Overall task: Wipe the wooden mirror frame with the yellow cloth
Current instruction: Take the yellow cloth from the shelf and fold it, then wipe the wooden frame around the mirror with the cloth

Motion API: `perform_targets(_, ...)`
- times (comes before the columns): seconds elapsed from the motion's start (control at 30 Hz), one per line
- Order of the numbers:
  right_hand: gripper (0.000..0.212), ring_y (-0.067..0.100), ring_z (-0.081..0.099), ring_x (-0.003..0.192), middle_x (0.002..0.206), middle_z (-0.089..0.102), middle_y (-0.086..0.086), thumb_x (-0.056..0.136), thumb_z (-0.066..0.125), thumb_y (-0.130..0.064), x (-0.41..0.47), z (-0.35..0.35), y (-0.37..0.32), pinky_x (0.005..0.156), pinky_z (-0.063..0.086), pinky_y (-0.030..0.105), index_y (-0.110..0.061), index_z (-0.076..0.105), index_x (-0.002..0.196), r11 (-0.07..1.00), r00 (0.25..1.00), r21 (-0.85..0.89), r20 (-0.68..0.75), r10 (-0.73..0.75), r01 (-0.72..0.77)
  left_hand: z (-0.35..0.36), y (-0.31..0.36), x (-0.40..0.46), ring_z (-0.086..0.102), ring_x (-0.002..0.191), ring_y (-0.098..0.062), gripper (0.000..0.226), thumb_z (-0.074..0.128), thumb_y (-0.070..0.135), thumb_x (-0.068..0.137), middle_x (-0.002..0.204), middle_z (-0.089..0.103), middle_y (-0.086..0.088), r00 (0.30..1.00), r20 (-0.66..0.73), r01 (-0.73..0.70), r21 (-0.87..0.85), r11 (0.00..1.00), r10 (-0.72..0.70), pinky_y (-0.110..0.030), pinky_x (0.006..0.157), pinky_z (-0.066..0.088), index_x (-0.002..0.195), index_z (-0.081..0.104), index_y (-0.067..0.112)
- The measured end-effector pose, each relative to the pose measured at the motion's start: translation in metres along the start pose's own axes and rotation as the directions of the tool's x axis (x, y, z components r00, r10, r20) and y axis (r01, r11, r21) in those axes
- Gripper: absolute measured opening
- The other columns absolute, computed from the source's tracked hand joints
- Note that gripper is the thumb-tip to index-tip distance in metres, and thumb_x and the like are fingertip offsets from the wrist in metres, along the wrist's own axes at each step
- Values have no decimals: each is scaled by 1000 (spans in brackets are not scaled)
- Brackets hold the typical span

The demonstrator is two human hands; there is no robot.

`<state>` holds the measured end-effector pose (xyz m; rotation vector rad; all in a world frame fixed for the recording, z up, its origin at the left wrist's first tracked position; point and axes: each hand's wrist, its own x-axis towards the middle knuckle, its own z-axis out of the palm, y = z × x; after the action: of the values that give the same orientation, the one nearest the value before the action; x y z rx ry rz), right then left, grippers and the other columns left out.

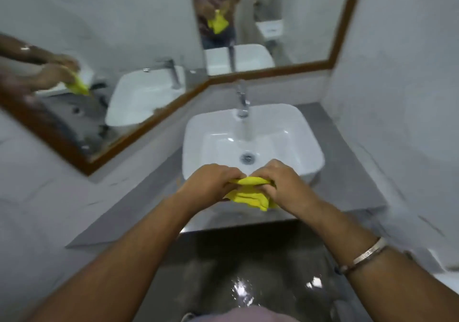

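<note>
Yellow cloth (250, 192): bunched between 2 hands, over the white basin's (310, 147) near rim
Left hand (211, 182): fingers closed on cloth
Right hand (283, 182): fingers closed on cloth
Wooden mirror frame (270, 71): on wall behind tap (242, 100), untouched

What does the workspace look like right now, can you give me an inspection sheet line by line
Surface: grey counter carrying a white basin; water runs from the tap.
Job's things: yellow cloth bunched between both hands at the basin's near edge; wooden mirror frame on two walls meeting at the corner, not touched by the cloth.
Clutter: nothing seen on the counter.
Grippers: left hand and right hand both closed on the cloth; a bracelet on the right wrist.
Cables: nothing seen.
Surroundings: pale walls, glossy dark floor; the picture is motion-blurred.
</note>
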<state>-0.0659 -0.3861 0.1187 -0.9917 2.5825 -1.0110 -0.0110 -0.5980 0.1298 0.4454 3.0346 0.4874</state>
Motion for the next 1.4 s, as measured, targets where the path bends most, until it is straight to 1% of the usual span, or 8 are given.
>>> perform_targets(0.17, 23, 16, 57, 87, 93, 61, -2, 82, 69, -18, 103, 86, -104, 75, 48, 36, -30, 72, 102, 977, 977, -57, 61, -203, 206, -48, -122, -108, 66, 94, -20, 48, 39, 47, 91, 106, 72, 3, 965, -206, 173, 37, 984, -162, -36, 75, 54, 121, 70, 28)
perform_targets(0.3, 24, 18, 61, 82, 90, 66, -7, 73, 64, -37, 178, 163, -173, 69, 52, 40, -30, 69, 95, 964, 964, -15, 28, -263, 264, -76, -202, -181, 66, 77, -15, 35, 48, 54, 84, 86, 70, 9, 843, -442, 415, 168, 894, -308, -27, 57, 47, 101, 72, 35)
perform_targets(0.4, 23, 20, 63, 85, 93, 69, -3, 74, 69, -27, 228, 204, -217, 73, 52, 39, -29, 71, 97, 951, 951, 9, 35, -309, 308, -96, -253, -208, 65, 68, -18, 36, 50, 59, 82, 76, 68, 7, 745, -536, 556, 170, 814, -397, -33, 56, 47, 90, 72, 32)
perform_targets(0.67, 24, 16, 60, 91, 99, 65, 1, 77, 81, -19, 301, 256, -226, 80, 53, 35, -27, 77, 100, 980, 983, 74, -40, -182, 184, -86, -299, -185, 51, 79, -23, 16, 80, 40, 77, 94, 59, -2, 590, -695, 766, 322, 556, -411, -34, 65, 30, 85, 73, 29)
perform_targets(0.83, 38, 15, 61, 72, 83, 63, 2, 83, 73, -10, 309, 304, -233, 64, 50, 35, -27, 50, 109, 917, 985, 394, -172, 6, 63, -76, -323, -184, 53, 67, -27, 19, 75, 45, 85, 85, 59, -3, 505, -821, 811, 345, 472, -267, -35, 65, 29, 78, 71, 27)
perform_targets(0.97, 33, 27, 64, 90, 102, 61, 11, 89, 62, -24, 299, 343, -238, 79, 52, 34, -23, 41, 115, 816, 960, 571, -267, 82, 90, -77, -336, -190, 52, 74, -27, 37, 69, 62, 83, 95, 57, -4, 490, -850, 821, 375, 431, -193, -37, 69, 31, 93, 66, 27)
perform_targets(1.17, 68, 37, 39, 128, 141, 31, 15, 97, 37, -60, 281, 377, -230, 106, 37, 45, -7, 40, 139, 912, 932, 277, -284, -224, 303, -155, -312, -183, 46, 125, -32, 62, 62, 63, 89, 133, 44, -11, 341, -940, 847, 310, 432, 6, -46, 97, 35, 131, 48, 19)
perform_targets(1.4, 59, 49, 39, 127, 141, 28, 22, 93, 46, -33, 284, 371, -238, 109, 31, 48, -11, 33, 145, 918, 900, 160, -316, -300, 362, -343, -288, -159, 39, 137, -50, 84, 47, 66, 95, 147, 44, -30, 237, -961, 906, 271, 326, 142, -59, 114, 25, 146, 45, -1)
